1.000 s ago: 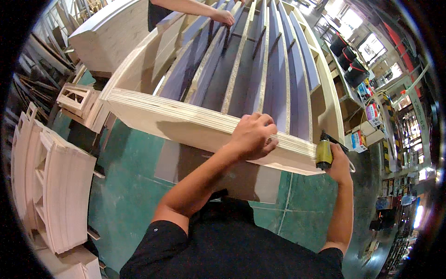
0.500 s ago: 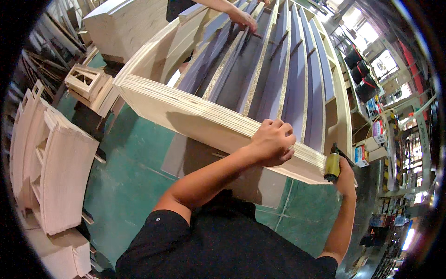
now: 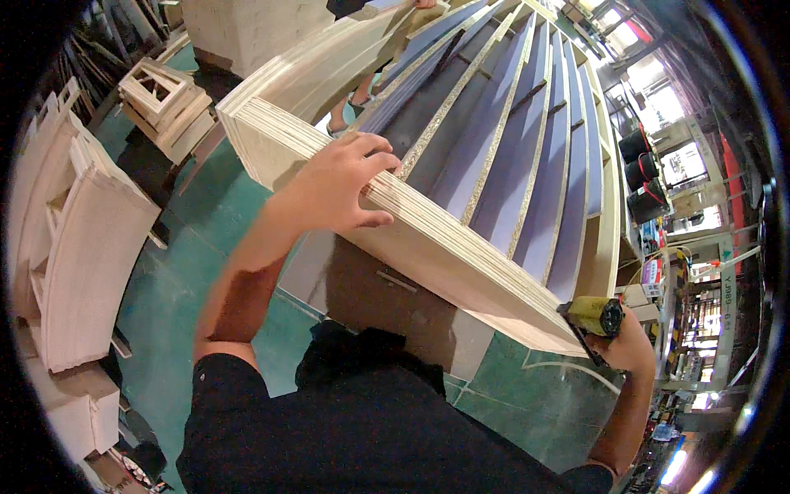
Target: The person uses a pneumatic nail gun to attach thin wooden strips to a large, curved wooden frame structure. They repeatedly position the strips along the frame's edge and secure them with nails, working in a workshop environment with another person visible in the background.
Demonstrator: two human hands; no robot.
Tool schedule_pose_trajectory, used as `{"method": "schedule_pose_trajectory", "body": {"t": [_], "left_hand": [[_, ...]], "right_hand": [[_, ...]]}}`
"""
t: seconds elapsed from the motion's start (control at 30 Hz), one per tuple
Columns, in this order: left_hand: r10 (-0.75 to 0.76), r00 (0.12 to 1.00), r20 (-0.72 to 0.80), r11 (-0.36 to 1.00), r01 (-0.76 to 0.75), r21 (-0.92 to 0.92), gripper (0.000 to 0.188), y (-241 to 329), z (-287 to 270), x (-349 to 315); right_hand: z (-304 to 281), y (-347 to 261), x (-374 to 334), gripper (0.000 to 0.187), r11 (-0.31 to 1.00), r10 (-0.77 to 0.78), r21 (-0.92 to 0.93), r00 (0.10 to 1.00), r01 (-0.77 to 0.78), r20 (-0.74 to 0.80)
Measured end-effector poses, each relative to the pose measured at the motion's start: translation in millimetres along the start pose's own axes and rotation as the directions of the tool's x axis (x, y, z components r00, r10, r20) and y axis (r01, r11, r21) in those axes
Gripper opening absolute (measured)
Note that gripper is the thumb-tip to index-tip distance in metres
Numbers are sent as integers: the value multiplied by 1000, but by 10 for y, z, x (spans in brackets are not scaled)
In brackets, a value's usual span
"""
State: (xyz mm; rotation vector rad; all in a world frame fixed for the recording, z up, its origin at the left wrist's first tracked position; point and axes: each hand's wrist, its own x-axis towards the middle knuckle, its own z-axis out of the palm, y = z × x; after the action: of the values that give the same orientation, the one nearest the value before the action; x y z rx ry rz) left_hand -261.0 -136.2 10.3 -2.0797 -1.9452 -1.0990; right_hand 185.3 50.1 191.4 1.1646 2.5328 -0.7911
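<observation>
A large pale plywood frame [image 3: 444,263] lies before me, its near rail built of stacked layers. Bluish-purple boards with bare chipboard edges [image 3: 485,165] stand as long dividers inside it. My left hand [image 3: 337,181] is at the near rail, left of its middle, fingers spread over the top edge and thumb apart on my side. At the rail's right end, my right hand [image 3: 629,342] is closed around a yellow and black nail gun [image 3: 594,317]. The gun's black nose and magazine lie by the corner; its handle is mostly hidden by my fingers.
Another person's hand [image 3: 425,3] shows at the frame's far left side. Curved wooden frames [image 3: 90,255] and a small stack of wooden pieces [image 3: 164,103] stand to the left. Black buckets [image 3: 646,202] line the right side. A pale hose [image 3: 576,366] curves below the gun.
My left hand has moved left along the rail and its fingers have spread. The nail gun has tipped sideways at the right corner. The other person's hand has drawn back from the dividers.
</observation>
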Motion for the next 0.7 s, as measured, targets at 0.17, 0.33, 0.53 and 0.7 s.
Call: {"method": "schedule_pose_trajectory", "body": {"t": [0.17,0.33,0.53,0.7], "left_hand": [[2,983,185,999,-8,34,76,-187,101,67],[-79,957,280,996,61,70,75,-123,87,41],[-222,946,237,970,190,149,74,194,111,37],[-219,971,94,968,204,146,77,199,303,-124]], "right_hand": [[-11,-589,324,61,975,-166,171,979,144,122],[91,-1510,1004,64,959,-147,274,951,70,271],[193,-1882,1667,63,897,-440,204,834,391,334],[316,-1947,1910,50,901,-334,383,887,202,317]]}}
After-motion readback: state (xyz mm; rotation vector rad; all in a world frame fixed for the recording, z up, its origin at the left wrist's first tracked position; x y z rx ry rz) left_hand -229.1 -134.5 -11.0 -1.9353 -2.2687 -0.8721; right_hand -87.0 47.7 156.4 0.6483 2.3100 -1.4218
